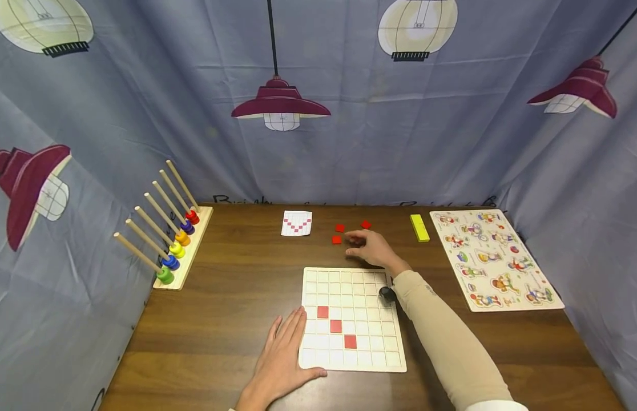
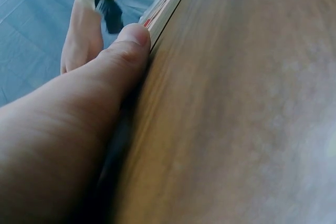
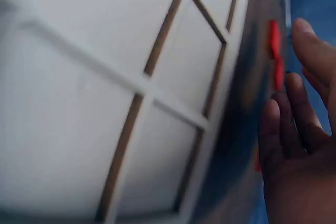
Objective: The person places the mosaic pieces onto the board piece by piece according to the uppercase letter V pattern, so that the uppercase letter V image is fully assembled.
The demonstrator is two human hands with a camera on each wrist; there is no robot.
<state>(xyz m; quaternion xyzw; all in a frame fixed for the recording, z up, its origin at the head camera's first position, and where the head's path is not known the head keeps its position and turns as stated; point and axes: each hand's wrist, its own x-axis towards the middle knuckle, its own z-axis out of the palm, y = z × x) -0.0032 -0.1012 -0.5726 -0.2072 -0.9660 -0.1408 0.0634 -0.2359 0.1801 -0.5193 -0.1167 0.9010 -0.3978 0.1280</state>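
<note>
- At near centre, a grid board [image 1: 362, 314], three red tiles [image 1: 336, 326] in its cells, diagonal from far left to near right.
- Touching its left edge, straight-fingered left hand [image 1: 283, 357].
- Beyond it, relaxed, empty right hand [image 1: 371, 246] beside loose red tiles [image 1: 337, 240].
- Left, coloured rings [image 1: 177, 250] on peg stand [image 1: 192, 246].

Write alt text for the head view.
A person's left hand touches a gridded board holding three red squares in a diagonal. The right hand is beside loose red tiles on a brown table, with a small pattern card farther left.
</note>
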